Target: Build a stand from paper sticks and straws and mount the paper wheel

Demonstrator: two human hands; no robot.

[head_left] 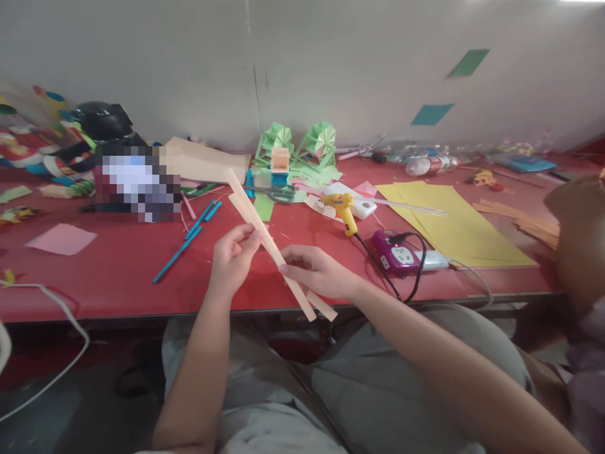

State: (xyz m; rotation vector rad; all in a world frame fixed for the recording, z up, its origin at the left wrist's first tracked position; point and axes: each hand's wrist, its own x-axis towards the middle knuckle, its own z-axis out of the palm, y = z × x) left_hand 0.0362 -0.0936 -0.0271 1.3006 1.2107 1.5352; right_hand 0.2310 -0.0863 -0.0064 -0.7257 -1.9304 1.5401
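**Two card strips held together over the table's edge**

Mid-alignment, by the look of it: two long tan card strips (pixel 270 244) laid against each other, slanting from upper left down to lower right, in the air just above the near edge of the red table (pixel 118 277). Left hand (pixel 234 255) closed on the strips near their middle, thumb and fingertips pinching from the side. Right hand (pixel 314 271) closed lower down, fingers wrapped over the top face. Lower ends poking out past the right hand, one a little longer than the other, so not yet flush.

Judged from this: a careful slide of one strip along the other called for, both pinches kept firm but light, no bending of the thin card.

On the table beyond the hands: yellow glue gun (pixel 343 208) resting on its stand, cord running to a purple power strip (pixel 399 252). Yellow paper sheets (pixel 454 221) to the right, more tan strips past them. Scissors (pixel 276 192), green folded paper fans (pixel 302 145) near the wall, blue sticks (pixel 189 243) and a pink paper square (pixel 61 238) to the left. Pale wall (pixel 331 63) behind, two coloured paper scraps stuck on it. Part of another person (pixel 576 239) at the right edge
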